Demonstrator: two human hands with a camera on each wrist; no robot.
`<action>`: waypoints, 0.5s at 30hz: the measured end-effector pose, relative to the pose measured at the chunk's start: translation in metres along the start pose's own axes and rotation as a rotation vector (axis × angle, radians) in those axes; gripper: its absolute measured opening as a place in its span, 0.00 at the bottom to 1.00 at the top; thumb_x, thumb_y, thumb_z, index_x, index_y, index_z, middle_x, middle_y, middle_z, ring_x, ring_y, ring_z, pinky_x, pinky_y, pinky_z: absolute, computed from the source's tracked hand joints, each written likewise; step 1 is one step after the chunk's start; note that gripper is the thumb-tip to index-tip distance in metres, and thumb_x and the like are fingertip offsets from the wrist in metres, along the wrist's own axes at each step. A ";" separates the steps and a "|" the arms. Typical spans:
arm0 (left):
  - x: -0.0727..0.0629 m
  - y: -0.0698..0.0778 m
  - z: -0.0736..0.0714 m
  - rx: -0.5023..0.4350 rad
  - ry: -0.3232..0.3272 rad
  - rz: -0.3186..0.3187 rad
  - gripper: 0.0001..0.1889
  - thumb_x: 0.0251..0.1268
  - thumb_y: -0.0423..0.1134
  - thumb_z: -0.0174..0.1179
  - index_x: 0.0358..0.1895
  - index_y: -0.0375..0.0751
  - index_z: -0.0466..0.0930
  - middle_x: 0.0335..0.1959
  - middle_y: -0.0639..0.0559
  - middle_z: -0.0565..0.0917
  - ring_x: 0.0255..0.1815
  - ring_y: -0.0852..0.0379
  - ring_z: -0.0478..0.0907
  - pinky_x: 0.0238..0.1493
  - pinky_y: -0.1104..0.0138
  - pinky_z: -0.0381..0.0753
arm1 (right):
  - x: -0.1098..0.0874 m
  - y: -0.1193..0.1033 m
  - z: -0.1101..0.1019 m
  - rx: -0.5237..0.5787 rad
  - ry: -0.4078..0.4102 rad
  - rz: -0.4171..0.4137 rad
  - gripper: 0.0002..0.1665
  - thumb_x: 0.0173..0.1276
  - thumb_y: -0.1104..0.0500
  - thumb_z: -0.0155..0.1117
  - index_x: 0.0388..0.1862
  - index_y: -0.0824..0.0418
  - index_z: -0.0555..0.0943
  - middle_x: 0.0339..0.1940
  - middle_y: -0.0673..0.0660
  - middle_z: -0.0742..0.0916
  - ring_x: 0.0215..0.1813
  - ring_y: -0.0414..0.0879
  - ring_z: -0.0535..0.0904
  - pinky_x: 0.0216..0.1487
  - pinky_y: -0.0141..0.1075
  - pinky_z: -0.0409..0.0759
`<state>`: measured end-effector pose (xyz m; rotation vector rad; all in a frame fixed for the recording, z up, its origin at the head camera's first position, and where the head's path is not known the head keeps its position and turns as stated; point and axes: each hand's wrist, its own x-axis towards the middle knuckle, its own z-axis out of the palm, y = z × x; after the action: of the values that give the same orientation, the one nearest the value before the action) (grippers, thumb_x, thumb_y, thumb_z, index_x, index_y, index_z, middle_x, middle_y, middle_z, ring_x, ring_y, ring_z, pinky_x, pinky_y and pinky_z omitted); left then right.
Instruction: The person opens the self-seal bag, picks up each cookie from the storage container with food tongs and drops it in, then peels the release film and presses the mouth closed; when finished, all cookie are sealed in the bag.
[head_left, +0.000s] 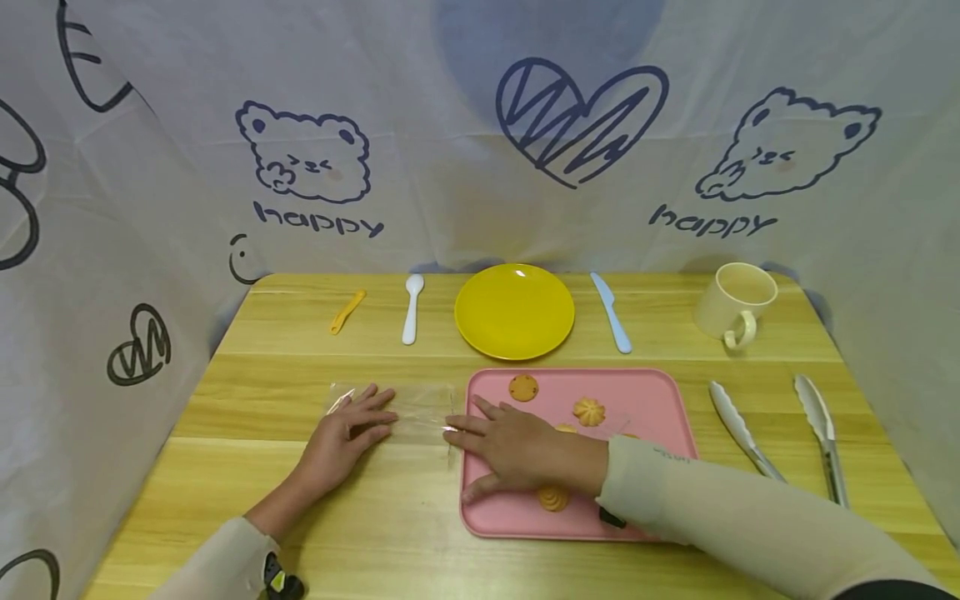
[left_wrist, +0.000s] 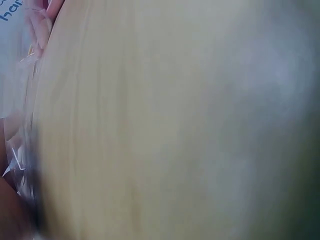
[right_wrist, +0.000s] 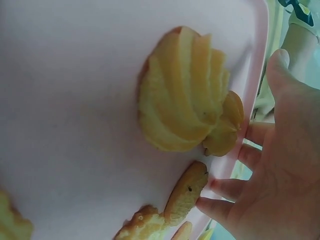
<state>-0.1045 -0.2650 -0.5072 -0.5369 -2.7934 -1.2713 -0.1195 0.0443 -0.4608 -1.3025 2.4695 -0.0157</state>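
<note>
A clear plastic bag (head_left: 423, 410) lies flat on the wooden table, left of the pink tray (head_left: 637, 383). My left hand (head_left: 339, 446) rests on the bag's left part, fingers extended. Over the tray's left side spreads my right hand (head_left: 517, 446), its fingertips reaching the bag's right end. Cookies lie on the tray: a round one (head_left: 523, 387) at the back, a flower-shaped one (head_left: 588, 412) and a swirled one (head_left: 553, 498); my right arm partly hides others. The right wrist view shows a ridged cookie (right_wrist: 182, 95) beside straight fingers. The left wrist view is mostly blurred tabletop.
A yellow plate (head_left: 514, 312) stands at the back, with a white spoon (head_left: 412, 308) and small orange utensil (head_left: 348, 312) to its left. A light blue knife (head_left: 611, 312) and cream mug (head_left: 737, 300) are to its right. Tongs (head_left: 817, 417) lie right of the tray.
</note>
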 end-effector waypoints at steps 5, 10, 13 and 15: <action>-0.001 -0.001 -0.002 -0.133 0.046 -0.041 0.09 0.70 0.33 0.66 0.50 0.44 0.90 0.68 0.47 0.81 0.77 0.41 0.66 0.82 0.44 0.46 | 0.000 0.000 -0.001 0.010 0.002 -0.004 0.54 0.69 0.21 0.50 0.85 0.46 0.57 0.86 0.46 0.58 0.85 0.61 0.50 0.81 0.55 0.61; -0.002 -0.003 -0.005 -0.249 0.065 -0.090 0.09 0.73 0.35 0.64 0.50 0.40 0.89 0.67 0.46 0.81 0.78 0.46 0.66 0.84 0.55 0.47 | -0.001 0.000 -0.001 0.020 0.004 -0.004 0.53 0.69 0.21 0.51 0.85 0.46 0.58 0.86 0.47 0.58 0.85 0.62 0.50 0.80 0.55 0.61; -0.002 -0.004 -0.007 -0.305 0.074 -0.093 0.10 0.74 0.34 0.63 0.52 0.36 0.88 0.67 0.43 0.81 0.77 0.48 0.67 0.83 0.64 0.49 | -0.001 0.000 -0.001 0.026 0.005 -0.004 0.53 0.70 0.22 0.51 0.85 0.46 0.58 0.86 0.47 0.59 0.85 0.62 0.50 0.80 0.55 0.61; -0.002 -0.006 -0.008 -0.341 0.080 -0.089 0.11 0.74 0.32 0.62 0.53 0.33 0.87 0.66 0.40 0.81 0.76 0.53 0.69 0.81 0.71 0.49 | -0.001 0.000 -0.001 0.032 0.004 -0.005 0.53 0.70 0.21 0.50 0.85 0.46 0.58 0.86 0.47 0.59 0.85 0.62 0.50 0.81 0.55 0.61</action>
<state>-0.1053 -0.2746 -0.5064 -0.3640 -2.5738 -1.7599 -0.1194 0.0451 -0.4596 -1.2974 2.4593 -0.0588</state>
